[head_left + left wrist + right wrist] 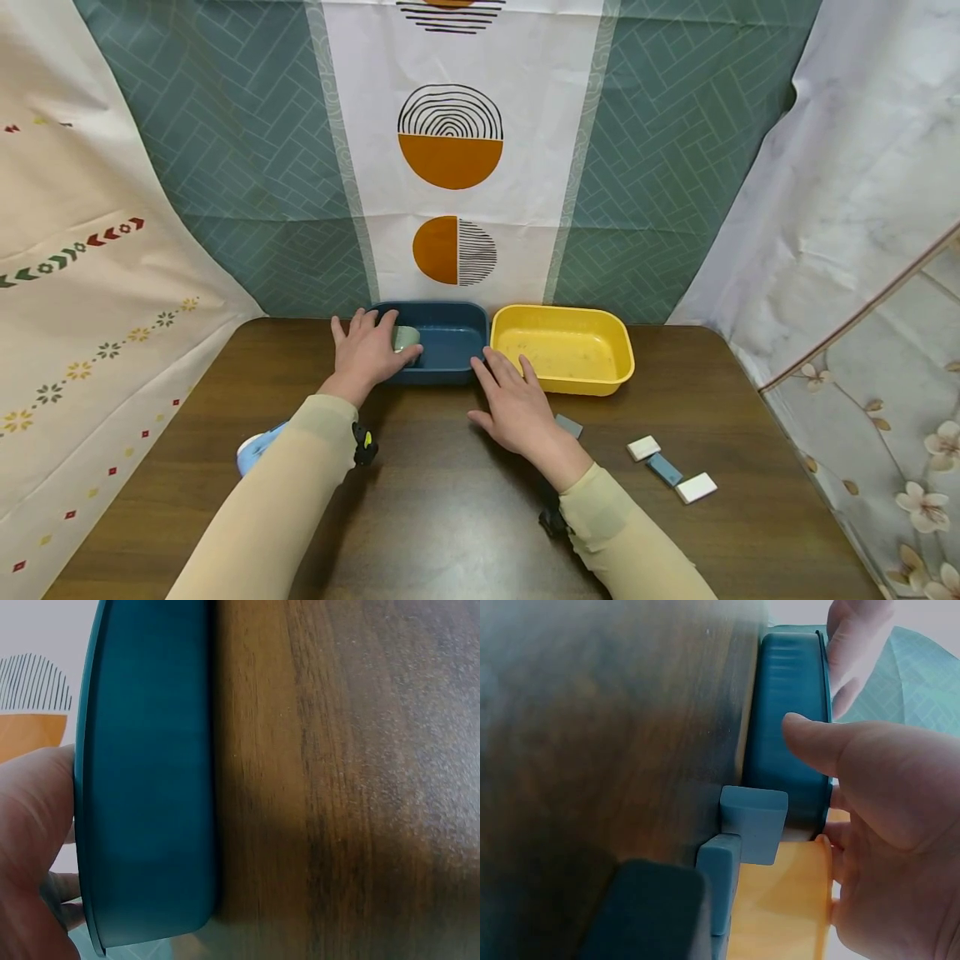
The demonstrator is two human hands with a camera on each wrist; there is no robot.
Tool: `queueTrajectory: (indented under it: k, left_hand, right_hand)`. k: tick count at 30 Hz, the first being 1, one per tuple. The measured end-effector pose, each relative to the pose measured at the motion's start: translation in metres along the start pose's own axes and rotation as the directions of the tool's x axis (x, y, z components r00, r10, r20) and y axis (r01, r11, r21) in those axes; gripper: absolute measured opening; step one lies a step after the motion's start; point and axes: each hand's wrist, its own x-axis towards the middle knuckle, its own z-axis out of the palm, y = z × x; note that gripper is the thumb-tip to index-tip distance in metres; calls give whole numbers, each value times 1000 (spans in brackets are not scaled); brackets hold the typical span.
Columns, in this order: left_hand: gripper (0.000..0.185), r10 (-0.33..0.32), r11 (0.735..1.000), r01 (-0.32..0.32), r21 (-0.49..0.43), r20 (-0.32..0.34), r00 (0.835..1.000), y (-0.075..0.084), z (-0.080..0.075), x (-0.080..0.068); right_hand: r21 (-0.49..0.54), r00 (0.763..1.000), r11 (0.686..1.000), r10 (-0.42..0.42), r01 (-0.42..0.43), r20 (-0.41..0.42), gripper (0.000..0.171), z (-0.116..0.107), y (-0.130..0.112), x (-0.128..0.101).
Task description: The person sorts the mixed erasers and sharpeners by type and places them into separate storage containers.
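At the left end of the dark blue bin (442, 373), my left hand (363, 354) reaches over the rim. It grips a pale green, rounded piece (406, 337) between thumb and fingers, inside the bin. In the left wrist view the thumb (37, 795) lies across the rim and most of the piece is hidden. My right hand (517, 408) is spread over the table in front of the two bins, fingertips close to the near edge of the yellow bin (577, 386). A grey-blue block (567, 426) lies just beyond the right hand, partly covered by it.
Two white blocks (697, 487) and a blue block (664, 469) lie on the table at the right. A light blue and white object (258, 450) is partly hidden behind the left forearm. Behind the bins hangs a patterned curtain (457, 250).
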Motion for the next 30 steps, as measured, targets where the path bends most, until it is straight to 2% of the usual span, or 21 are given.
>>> queueTrajectory:
  k: [15,22,30]
  left_hand:
    - [87,-1,1000,1,17,-10,1000,-3,-2,-5]
    - [87,26,999,-24,48,-37,999,-1,-12,-10]
    - [89,34,997,-32,67,-25,999,-3,-26,-22]
  right_hand:
    - [-4,1000,1000,-11,11,-12,90,10,7,2]
    - [0,1000,1000,-1,1,-4,89,-1,1,-1]
    - [-7,1000,1000,-2,2,3,89,0,1,-1]
